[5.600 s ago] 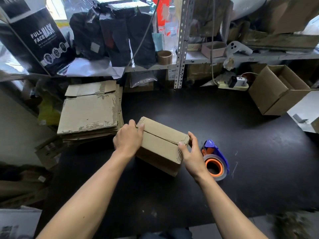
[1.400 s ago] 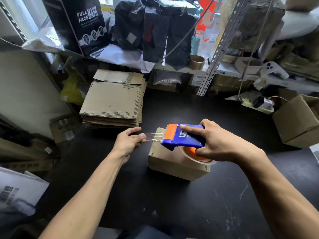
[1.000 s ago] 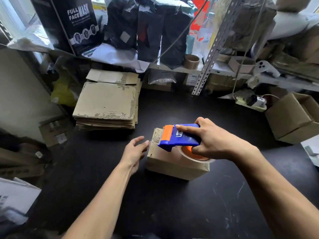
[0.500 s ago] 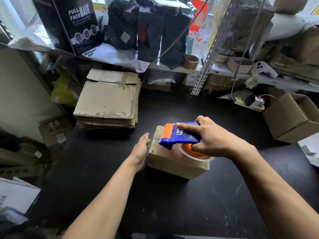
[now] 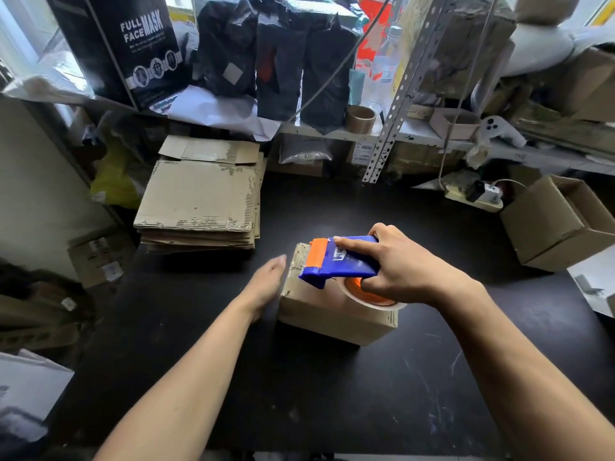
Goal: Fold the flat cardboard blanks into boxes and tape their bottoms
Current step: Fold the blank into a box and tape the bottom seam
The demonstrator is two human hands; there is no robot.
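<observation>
A small folded cardboard box (image 5: 327, 319) stands on the black table (image 5: 299, 387) with its closed flaps up. My right hand (image 5: 396, 266) grips a blue and orange tape dispenser (image 5: 336, 261) that rests on top of the box, its orange blade end at the box's left edge. My left hand (image 5: 266, 286) lies flat with straight fingers against the box's left side. A stack of flat cardboard blanks (image 5: 199, 201) lies at the table's back left.
An open finished box (image 5: 559, 224) lies on its side at the right edge. A power strip (image 5: 476, 197) sits by the shelf post (image 5: 396, 104). Shelves behind hold black bags, a tape roll (image 5: 361, 119) and a black carton (image 5: 129, 51).
My left hand let go of the tape end and moved down flat against the box's left side. The dispenser settled onto the box top near its left edge.
</observation>
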